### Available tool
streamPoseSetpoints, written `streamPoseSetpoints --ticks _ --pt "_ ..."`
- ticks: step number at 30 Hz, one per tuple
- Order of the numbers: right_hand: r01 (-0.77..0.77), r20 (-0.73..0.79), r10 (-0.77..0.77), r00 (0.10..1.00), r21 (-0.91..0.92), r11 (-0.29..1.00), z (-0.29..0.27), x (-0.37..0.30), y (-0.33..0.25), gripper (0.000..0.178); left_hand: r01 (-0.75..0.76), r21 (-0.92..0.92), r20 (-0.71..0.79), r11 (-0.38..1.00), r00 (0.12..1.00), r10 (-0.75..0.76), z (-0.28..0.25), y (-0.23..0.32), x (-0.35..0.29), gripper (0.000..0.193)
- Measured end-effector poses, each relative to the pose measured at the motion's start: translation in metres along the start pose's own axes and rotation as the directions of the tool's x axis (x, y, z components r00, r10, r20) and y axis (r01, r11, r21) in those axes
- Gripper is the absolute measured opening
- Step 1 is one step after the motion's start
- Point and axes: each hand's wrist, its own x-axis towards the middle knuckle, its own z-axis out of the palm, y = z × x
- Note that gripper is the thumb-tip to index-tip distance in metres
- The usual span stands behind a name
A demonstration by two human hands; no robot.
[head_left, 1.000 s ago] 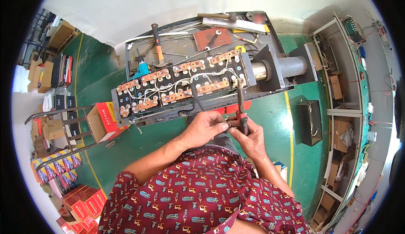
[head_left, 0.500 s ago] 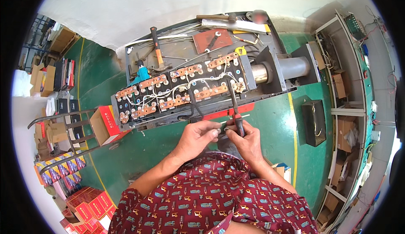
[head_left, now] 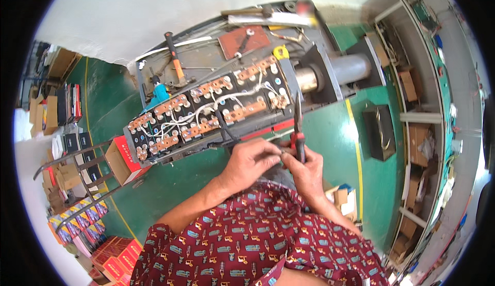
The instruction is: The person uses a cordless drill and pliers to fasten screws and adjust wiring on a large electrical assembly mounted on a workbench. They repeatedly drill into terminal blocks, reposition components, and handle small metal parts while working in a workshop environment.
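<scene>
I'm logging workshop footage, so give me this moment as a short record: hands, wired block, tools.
Right hand: holds pliers, tips pointing away from the body
Left hand: close to the right hand; anything pinched is too small to tell
Block: black, with copper bars and white wires
Tools beyond block: hammer, teal power tool, wrench on a reddish plate

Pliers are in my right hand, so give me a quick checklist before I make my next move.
1. Pliers gripped in right hand: ok.
2. Pliers' tip clear of the pack: cannot tell, they overlap in this view.
3. Small part between the left hand and right hand: cannot tell, fingers hide it.
4. White wires off the pack's top: not ok, they run across it.
5. Hammer away from both hands: ok, beyond the pack.
</scene>
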Motion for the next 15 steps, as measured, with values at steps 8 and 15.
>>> streamPoseSetpoints --ticks 8,15 --pt "0.132 0.082 -0.130 0.988 -0.023 0.991 -0.007 0.011 0.002 0.016 0.222 -0.315 0.093 0.923 0.975 -0.203 -0.005 -0.001 0.012 0.014" --pt "0.245 0.139 -0.240 0.961 -0.019 0.969 -0.013 0.016 0.002 0.015 0.247 -0.498 0.153 0.831 0.969 -0.197 -0.005 0.003 0.020 0.026"
